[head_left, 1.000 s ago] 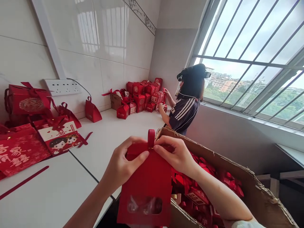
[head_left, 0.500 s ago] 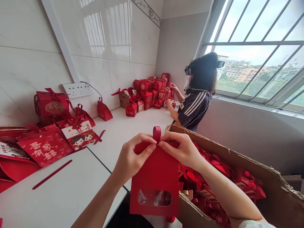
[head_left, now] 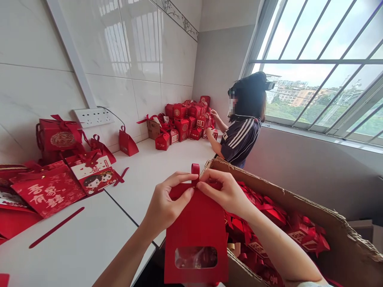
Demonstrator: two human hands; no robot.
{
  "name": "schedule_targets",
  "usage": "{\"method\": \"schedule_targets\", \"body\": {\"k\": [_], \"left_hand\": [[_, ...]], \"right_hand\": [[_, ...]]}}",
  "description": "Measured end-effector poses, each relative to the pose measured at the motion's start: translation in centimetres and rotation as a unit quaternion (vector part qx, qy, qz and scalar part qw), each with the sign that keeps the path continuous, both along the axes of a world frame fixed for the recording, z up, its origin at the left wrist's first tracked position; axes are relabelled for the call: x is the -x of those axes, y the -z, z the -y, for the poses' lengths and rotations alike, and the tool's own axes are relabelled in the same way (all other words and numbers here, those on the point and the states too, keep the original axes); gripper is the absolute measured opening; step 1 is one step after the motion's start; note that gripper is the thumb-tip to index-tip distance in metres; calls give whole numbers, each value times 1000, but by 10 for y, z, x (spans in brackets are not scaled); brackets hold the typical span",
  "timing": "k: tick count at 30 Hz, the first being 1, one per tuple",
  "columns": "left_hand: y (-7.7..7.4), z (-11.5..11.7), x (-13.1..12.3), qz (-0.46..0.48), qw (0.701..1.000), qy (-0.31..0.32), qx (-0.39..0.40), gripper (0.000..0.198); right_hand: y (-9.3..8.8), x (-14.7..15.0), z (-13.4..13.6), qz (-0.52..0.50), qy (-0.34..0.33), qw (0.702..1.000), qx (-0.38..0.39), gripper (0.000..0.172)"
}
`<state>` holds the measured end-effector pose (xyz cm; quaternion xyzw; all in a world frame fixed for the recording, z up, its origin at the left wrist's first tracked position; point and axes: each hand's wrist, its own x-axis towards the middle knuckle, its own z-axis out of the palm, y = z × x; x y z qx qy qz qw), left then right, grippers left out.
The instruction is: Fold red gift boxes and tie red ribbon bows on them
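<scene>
A red gift box (head_left: 194,223) with a clear oval window near its bottom hangs upright in front of me. From its top rises a small loop of red ribbon (head_left: 195,170). My left hand (head_left: 170,197) pinches the box's top edge beside the ribbon, thumb at the front and index finger by the loop. On the other side my right hand (head_left: 223,191) pinches the same spot at the ribbon's base. What lies right between the fingertips is mostly hidden.
At right stands an open cardboard carton (head_left: 299,199) filled with red boxes. More red boxes (head_left: 185,123) are piled by the wall, where a co-worker (head_left: 242,119) handles them. Red bags (head_left: 49,187) and a loose ribbon strip (head_left: 56,227) lie on the white table (head_left: 89,247).
My left index finger has shifted up against the ribbon loop, and the left thumb has slid slightly away from the right fingers. The box sits a little lower in view.
</scene>
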<state>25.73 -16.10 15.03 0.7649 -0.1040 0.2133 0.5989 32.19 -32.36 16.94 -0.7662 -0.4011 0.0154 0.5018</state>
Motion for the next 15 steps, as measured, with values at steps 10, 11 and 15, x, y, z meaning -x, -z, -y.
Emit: {"method": "schedule_targets", "body": {"k": [10,11,15], "left_hand": [[5,1,2,1,1000,-9,18,26],[5,1,2,3,1000,-9,15,25],[4,4,2,-7,1000,3,22,25]], "right_hand": [[0,5,5,61,19,998,27,7],[1,6,6,60,22,998,25,7],[3,7,6,58,34,997,22,6]]}}
